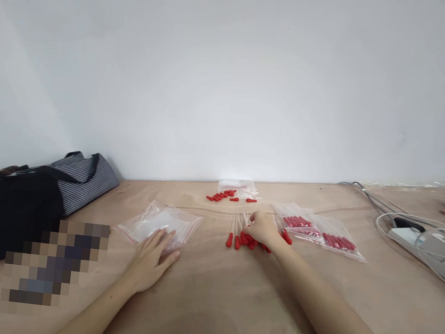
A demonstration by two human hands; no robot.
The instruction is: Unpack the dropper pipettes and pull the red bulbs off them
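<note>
Loose droppers (237, 242) with red rubber bulbs and thin clear stems lie in a cluster at mid-table, bulbs towards me. Over their stems is my right hand (265, 230), its fingers curled and pinched at a dropper; the hand hides part of the cluster. On the left, a stack of clear zip bags (160, 218) lies flat. My left hand (149, 263) rests on the near edge of that stack, fingers spread, gripping nothing.
Right of the cluster lie filled bags of droppers (338, 242). Farther back are more red-bulbed droppers (221, 195) beside a clear bag (236, 186). A power strip (434, 250) with cables sits at right. A black striped bag (33, 204) stands left, near a pixelated patch.
</note>
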